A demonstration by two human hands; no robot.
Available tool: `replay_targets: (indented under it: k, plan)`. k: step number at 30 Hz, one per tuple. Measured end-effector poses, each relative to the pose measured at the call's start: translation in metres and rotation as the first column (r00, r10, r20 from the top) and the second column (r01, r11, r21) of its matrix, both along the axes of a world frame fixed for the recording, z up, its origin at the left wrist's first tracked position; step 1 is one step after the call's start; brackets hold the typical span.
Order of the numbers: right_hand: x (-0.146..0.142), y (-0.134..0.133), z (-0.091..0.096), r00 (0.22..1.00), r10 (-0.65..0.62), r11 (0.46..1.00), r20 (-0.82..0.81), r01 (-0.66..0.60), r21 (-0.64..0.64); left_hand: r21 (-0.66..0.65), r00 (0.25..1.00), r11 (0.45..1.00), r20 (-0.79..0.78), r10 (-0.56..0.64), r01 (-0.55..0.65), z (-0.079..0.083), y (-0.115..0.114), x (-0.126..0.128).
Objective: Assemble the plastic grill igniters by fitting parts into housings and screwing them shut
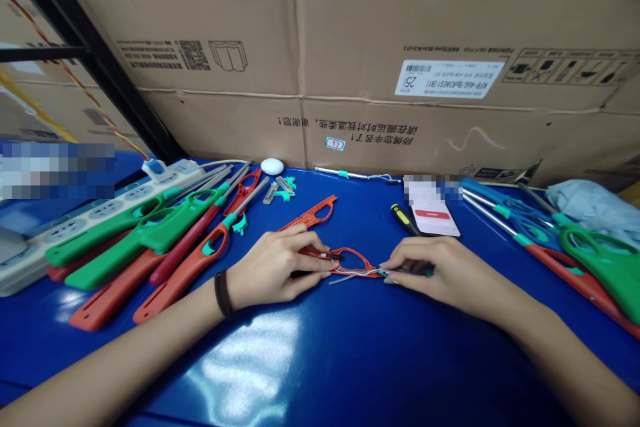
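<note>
My left hand [285, 263], a dark band on its wrist, is closed on the handle end of an opened orange lighter casing [357, 257]. A thin pale wire [367, 271] and a small black part [334, 256] lie inside the casing. A clear thin tube [341, 279] sticks out below it. At the casing's right end, my right hand [427, 270] pinches something small by the wire's end; its fingers mostly hide it. Another orange casing half [313, 215] lies just beyond my left hand.
Several long-necked lighters [175, 273] lie left, by a white power strip [115, 210]; more [565, 267] lie right. Farther back are teal triggers [286, 195], a white rounded object [273, 166], a screwdriver [401, 215] and a phone [435, 217]. A large carton [350, 107] stands behind.
</note>
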State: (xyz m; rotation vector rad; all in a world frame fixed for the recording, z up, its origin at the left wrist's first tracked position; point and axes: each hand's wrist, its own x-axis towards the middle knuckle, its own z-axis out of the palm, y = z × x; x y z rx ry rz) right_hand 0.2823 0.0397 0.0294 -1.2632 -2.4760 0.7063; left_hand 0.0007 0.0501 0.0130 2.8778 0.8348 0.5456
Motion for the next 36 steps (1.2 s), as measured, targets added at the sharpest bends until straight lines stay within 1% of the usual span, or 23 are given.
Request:
replay_targets:
  k: [2, 5, 11, 17, 27, 36]
  plan:
    - [0.0, 0.001, 0.0, 0.999, 0.036, 0.998, 0.012, -0.036, 0.042, -0.001, 1.0, 1.0, 0.001, 0.002, -0.002, 0.0, 0.0, 0.0]
    - [0.0, 0.001, -0.001, 0.998, 0.068, 0.996, 0.01, -0.068, 0.059, 0.007, 1.0, 1.0, 0.002, 0.003, -0.003, 0.001, 0.0, 0.001]
    - [-0.003, -0.001, 0.0, 0.995, 0.072, 0.993, 0.071, -0.078, 0.092, 0.033, 1.0, 0.999, -0.006, 0.019, -0.019, 0.001, 0.0, 0.0]
    - [-0.005, -0.006, 0.003, 0.985, 0.079, 0.985, 0.152, -0.101, 0.142, 0.0, 1.0, 1.0, -0.015, 0.026, -0.026, -0.001, 0.0, 0.0]
    - [-0.007, -0.01, 0.006, 0.968, 0.112, 0.985, 0.224, -0.138, 0.103, -0.025, 1.0, 0.999, -0.017, 0.027, -0.027, 0.001, 0.0, 0.0]
    - [-0.012, -0.012, 0.009, 0.934, 0.106, 0.989, 0.34, -0.136, 0.064, -0.02, 0.999, 0.999, -0.01, 0.04, -0.04, -0.002, 0.0, 0.0]
